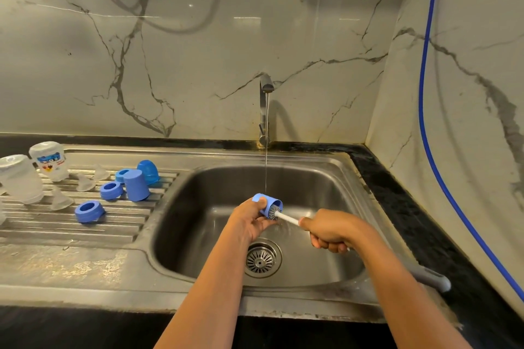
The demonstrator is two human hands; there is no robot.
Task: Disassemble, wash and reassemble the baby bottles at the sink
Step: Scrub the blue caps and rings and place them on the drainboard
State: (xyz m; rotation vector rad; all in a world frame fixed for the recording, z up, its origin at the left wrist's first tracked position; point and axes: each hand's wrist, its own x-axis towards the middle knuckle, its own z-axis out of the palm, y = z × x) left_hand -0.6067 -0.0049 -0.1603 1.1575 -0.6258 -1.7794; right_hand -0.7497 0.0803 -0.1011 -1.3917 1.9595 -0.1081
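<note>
Over the steel sink, my left hand grips a blue bottle cap on its side under a thin stream from the tap. My right hand grips the white handle of a bottle brush, whose bristle head is inside the cap's mouth. On the ribbed draining board at left stand two upturned clear bottles, several clear teats, blue collar rings and two more blue caps.
A round drain strainer lies in the basin below my hands. A grey handle rests on the sink's right rim. A blue hose runs down the right wall. Cables hang on the marble back wall at top left.
</note>
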